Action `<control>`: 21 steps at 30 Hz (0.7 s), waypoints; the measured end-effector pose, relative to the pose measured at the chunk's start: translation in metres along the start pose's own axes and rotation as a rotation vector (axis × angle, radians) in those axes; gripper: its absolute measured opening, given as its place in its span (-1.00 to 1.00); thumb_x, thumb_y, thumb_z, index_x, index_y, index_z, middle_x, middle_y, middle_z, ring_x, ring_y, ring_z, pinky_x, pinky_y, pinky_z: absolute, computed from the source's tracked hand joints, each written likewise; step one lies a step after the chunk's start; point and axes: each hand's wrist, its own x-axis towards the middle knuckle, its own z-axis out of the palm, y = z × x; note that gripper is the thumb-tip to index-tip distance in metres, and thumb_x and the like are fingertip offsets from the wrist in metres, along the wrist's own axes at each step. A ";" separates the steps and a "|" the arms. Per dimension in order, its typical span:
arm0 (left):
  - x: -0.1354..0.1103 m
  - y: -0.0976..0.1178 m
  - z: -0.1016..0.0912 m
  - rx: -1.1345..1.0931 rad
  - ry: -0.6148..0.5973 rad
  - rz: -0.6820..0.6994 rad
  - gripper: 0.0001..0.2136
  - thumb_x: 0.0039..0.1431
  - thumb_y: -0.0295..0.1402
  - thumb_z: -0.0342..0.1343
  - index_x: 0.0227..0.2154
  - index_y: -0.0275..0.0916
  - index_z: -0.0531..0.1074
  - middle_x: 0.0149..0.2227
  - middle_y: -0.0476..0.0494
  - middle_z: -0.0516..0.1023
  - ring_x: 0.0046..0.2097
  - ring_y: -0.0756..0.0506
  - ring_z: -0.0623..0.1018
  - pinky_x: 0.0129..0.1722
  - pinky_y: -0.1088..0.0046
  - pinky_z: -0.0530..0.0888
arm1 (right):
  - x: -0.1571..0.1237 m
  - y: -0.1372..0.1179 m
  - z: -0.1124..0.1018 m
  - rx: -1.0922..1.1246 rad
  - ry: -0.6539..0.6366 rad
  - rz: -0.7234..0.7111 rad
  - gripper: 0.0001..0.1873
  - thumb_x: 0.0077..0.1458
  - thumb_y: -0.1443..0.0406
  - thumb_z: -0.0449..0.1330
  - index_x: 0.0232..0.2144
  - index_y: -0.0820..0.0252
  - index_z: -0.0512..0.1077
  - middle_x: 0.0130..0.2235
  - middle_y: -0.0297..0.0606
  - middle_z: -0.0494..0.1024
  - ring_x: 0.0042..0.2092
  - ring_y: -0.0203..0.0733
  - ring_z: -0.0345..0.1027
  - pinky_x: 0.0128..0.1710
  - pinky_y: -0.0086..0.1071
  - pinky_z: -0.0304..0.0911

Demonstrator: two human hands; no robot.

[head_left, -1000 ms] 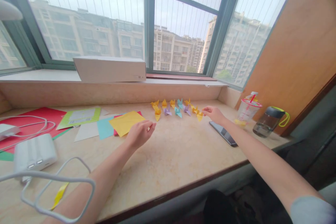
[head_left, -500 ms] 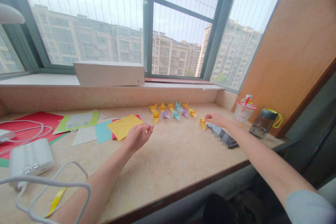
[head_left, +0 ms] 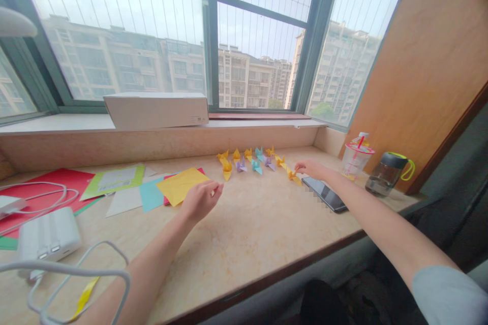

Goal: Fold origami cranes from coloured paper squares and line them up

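On the right side of the stone counter (head_left: 244,244), my right hand (head_left: 310,168) pinches a yellow origami crane (head_left: 294,177) by its upper part, just left of a dark phone (head_left: 326,195). To the left of that, several yellow, blue and purple paper cranes (head_left: 256,166) stand in two rows near the back wall. My left hand (head_left: 203,200) rests on the counter with its fingers curled in, and nothing shows in them. Beside it lies a yellow sheet of paper (head_left: 181,185), overlapping a blue sheet (head_left: 151,194) and a red one.
A white power bank (head_left: 49,238) with looping cables (head_left: 110,244) lies at the left, near red paper (head_left: 64,177) and a green-edged packet (head_left: 114,181). At the right stand a lidded plastic cup (head_left: 354,162) and a dark bottle (head_left: 385,175). A white box (head_left: 156,111) sits on the sill.
The crane in my right hand has turned, and its wings now spread wider. My right hand has shifted slightly left. My left hand stays about where it was; the view has tilted slightly.
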 end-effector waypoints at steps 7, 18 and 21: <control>0.000 -0.002 0.001 0.034 -0.012 -0.006 -0.59 0.34 -0.22 -0.14 -0.64 -0.18 0.27 -0.56 -0.06 0.44 -0.52 -0.05 0.39 -0.45 0.45 0.19 | 0.000 0.007 0.002 0.016 0.022 0.013 -0.70 0.08 0.36 0.20 -0.11 0.17 0.56 -0.23 -0.16 0.68 -0.26 -0.13 0.53 -0.23 -0.38 0.35; 0.002 -0.013 -0.005 0.217 -0.081 -0.168 -0.70 0.34 -0.30 -0.12 -0.39 -0.23 0.48 -0.28 -0.21 0.59 -0.23 -0.17 0.55 -0.32 0.40 0.32 | -0.026 -0.025 -0.014 -0.133 0.223 -0.035 -0.66 0.23 0.28 0.07 -0.03 0.18 0.54 0.00 -0.03 0.60 0.01 0.13 0.48 -0.01 -0.17 0.30; 0.001 -0.023 -0.010 0.300 -0.144 -0.238 -0.79 0.27 -0.37 -0.02 -0.32 -0.27 0.52 -0.21 -0.28 0.59 -0.10 -0.22 0.53 -0.18 0.35 0.36 | -0.028 -0.062 0.007 -0.112 0.260 -0.136 -0.66 0.28 0.26 0.03 -0.01 0.09 0.52 -0.01 -0.12 0.61 0.00 0.09 0.48 -0.02 -0.18 0.29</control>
